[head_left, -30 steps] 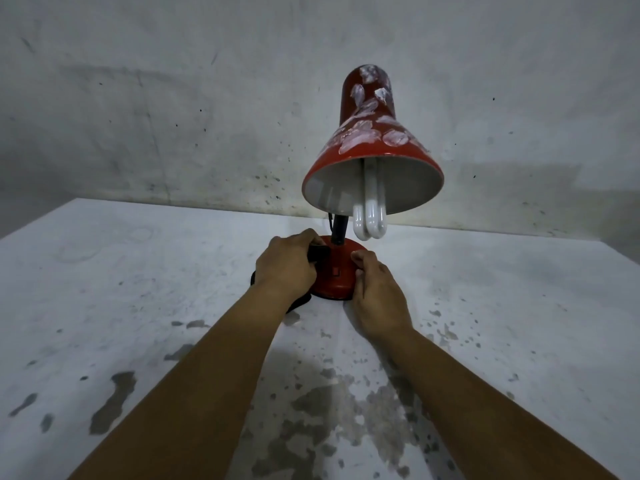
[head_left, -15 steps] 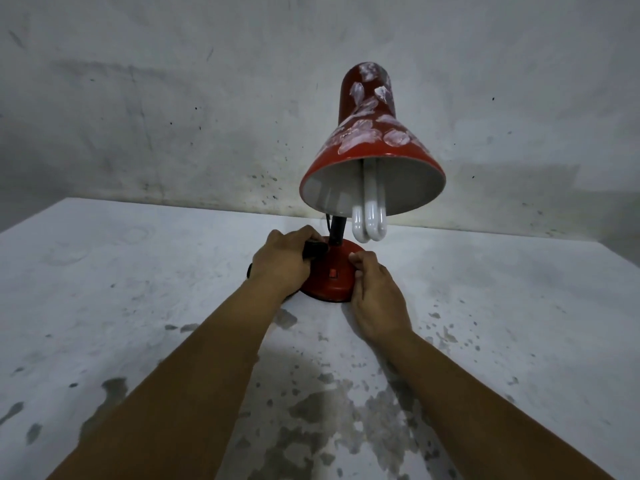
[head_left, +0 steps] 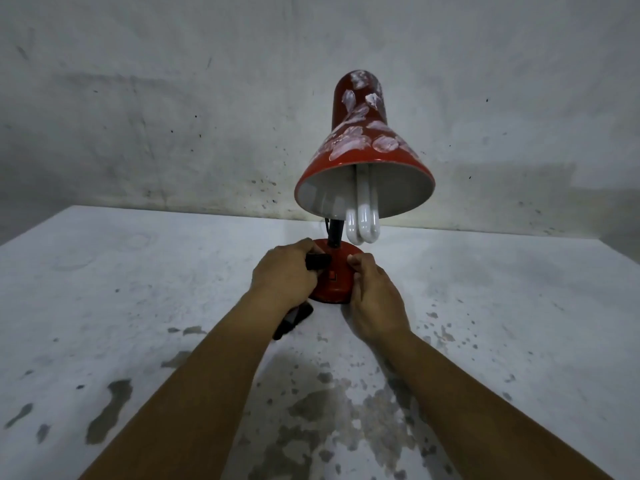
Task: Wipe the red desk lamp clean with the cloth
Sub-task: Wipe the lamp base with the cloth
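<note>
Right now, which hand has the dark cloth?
The left hand: it grips the dark cloth against the lamp base. The right hand only steadies the base.

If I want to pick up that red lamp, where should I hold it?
Probably best to hold the round red base, one hand from each side, as the left hand and right hand do now. It is low, wide and sits flat on the table. The shade is wide, tilted and sits high on a thin black neck, with the bulb sticking out.
</note>
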